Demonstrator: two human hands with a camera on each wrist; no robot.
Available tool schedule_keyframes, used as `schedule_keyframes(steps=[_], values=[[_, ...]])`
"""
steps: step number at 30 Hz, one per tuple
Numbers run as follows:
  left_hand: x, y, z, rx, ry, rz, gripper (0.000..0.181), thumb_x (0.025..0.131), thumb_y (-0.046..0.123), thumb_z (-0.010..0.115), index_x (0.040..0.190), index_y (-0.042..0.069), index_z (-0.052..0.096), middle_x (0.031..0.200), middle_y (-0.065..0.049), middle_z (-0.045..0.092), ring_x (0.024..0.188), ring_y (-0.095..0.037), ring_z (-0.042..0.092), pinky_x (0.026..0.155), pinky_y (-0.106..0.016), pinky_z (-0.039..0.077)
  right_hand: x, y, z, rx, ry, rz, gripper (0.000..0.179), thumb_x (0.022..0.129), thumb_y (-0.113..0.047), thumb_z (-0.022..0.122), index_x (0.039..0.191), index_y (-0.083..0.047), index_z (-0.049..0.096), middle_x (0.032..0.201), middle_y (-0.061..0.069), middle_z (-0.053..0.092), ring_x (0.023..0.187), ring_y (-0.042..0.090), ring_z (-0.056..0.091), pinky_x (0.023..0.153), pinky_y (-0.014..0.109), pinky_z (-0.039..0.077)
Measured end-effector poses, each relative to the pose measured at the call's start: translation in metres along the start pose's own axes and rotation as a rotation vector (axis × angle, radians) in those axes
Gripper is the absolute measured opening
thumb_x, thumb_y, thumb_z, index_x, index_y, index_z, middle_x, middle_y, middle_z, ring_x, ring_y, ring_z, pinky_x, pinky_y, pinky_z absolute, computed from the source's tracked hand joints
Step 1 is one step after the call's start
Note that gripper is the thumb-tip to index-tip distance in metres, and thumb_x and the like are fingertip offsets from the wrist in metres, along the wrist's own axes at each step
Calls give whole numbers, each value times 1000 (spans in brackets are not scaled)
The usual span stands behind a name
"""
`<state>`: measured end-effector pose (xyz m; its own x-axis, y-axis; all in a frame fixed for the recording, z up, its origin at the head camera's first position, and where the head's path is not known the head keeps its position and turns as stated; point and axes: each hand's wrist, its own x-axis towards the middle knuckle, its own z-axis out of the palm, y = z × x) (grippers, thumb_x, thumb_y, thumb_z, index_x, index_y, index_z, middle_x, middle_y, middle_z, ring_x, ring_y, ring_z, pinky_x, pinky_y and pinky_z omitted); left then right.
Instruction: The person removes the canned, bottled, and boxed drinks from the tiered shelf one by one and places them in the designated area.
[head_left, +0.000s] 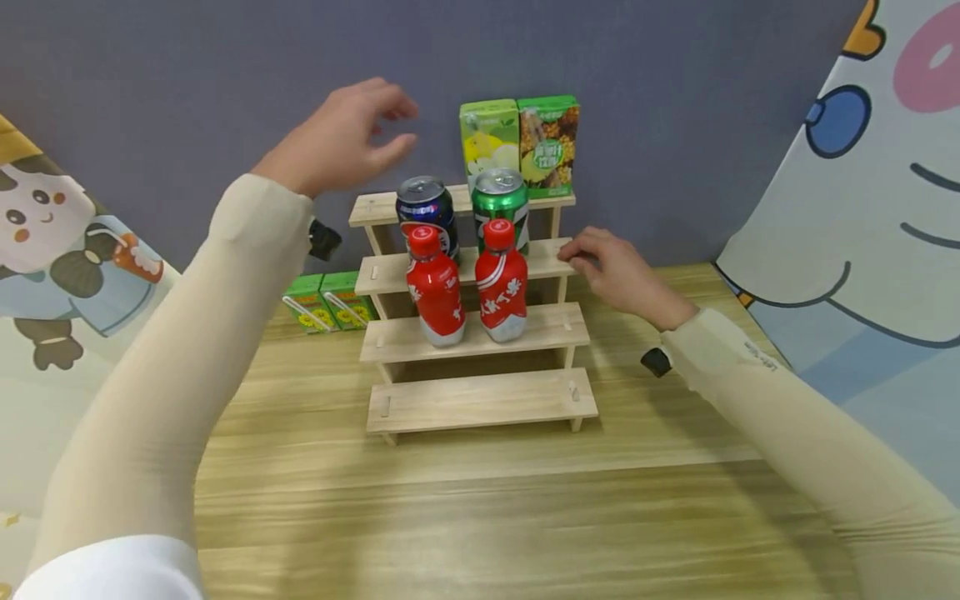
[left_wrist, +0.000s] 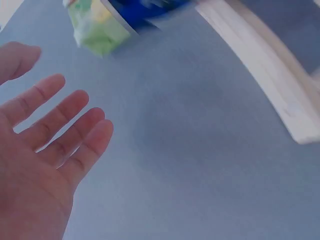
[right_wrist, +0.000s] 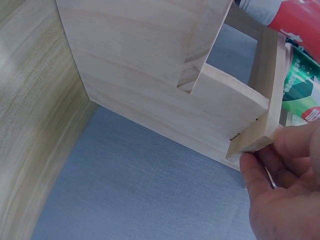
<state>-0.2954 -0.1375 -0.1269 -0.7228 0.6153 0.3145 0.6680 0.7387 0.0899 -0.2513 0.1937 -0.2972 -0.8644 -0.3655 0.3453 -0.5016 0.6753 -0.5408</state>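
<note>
My left hand (head_left: 341, 133) is raised in the air at the upper left of the wooden step shelf (head_left: 480, 400), holding nothing. Its fingers are spread and slightly bent in the left wrist view. At the shelf's right side, my right hand (head_left: 611, 271) grips the end of the second plank from the top (right_wrist: 255, 137) between thumb and fingers. Two juice cartons, one with a pale fruit (head_left: 489, 137) and one brown and green (head_left: 550, 142), stand on the top step. Below them are a dark blue can (head_left: 426, 208) and a green can (head_left: 500, 200).
Two red bottles, a left one (head_left: 437, 292) and a right one (head_left: 502, 287), stand on the third step down. Two small green drink boxes (head_left: 330, 302) sit left of the shelf. A grey wall (head_left: 645, 108) rises behind the wood-grain table (head_left: 487, 517), with cartoon panels either side.
</note>
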Motion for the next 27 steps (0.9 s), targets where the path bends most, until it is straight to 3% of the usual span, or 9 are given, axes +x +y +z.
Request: schedule_keyframes(steps=[6, 11, 14, 18, 27], values=[[40, 33, 4, 41, -75, -3, 51, 102, 41, 30, 140, 11, 44, 143, -8, 39, 135, -23, 29, 111, -38, 21, -2, 1, -3, 6, -5, 10, 19, 96, -2, 53, 110, -3, 64, 106, 7, 56, 97, 24, 54, 85, 43, 44], [56, 41, 6, 5, -129, -70, 57, 102, 45, 18, 149, 14, 29, 153, -5, 23, 142, -18, 11, 113, -34, 8, 0, 0, -3, 9, -13, 2, 19, 96, -3, 53, 111, -4, 64, 106, 7, 56, 96, 23, 53, 85, 42, 44], [58, 42, 6, -13, -158, -113, 60, 101, 47, 16, 150, 13, 25, 154, -6, 22, 141, -19, 12, 113, -36, 10, 1, -1, -1, 8, -12, -4, 19, 96, -3, 52, 111, -4, 64, 105, 6, 56, 96, 23, 53, 85, 41, 44], [60, 41, 8, 0, -182, -125, 59, 102, 45, 19, 148, 11, 32, 151, -9, 28, 139, -24, 22, 111, -41, 20, 2, -1, 0, 1, -4, -8, 19, 96, -3, 52, 110, -4, 64, 105, 6, 56, 97, 23, 52, 85, 41, 44], [60, 46, 12, 45, -139, -58, 44, 101, 34, 36, 131, 6, 52, 129, -9, 46, 114, -23, 45, 92, -37, 43, 2, -2, 1, 0, 1, -2, 18, 95, -1, 52, 109, -3, 64, 105, 7, 56, 99, 25, 52, 86, 42, 43]])
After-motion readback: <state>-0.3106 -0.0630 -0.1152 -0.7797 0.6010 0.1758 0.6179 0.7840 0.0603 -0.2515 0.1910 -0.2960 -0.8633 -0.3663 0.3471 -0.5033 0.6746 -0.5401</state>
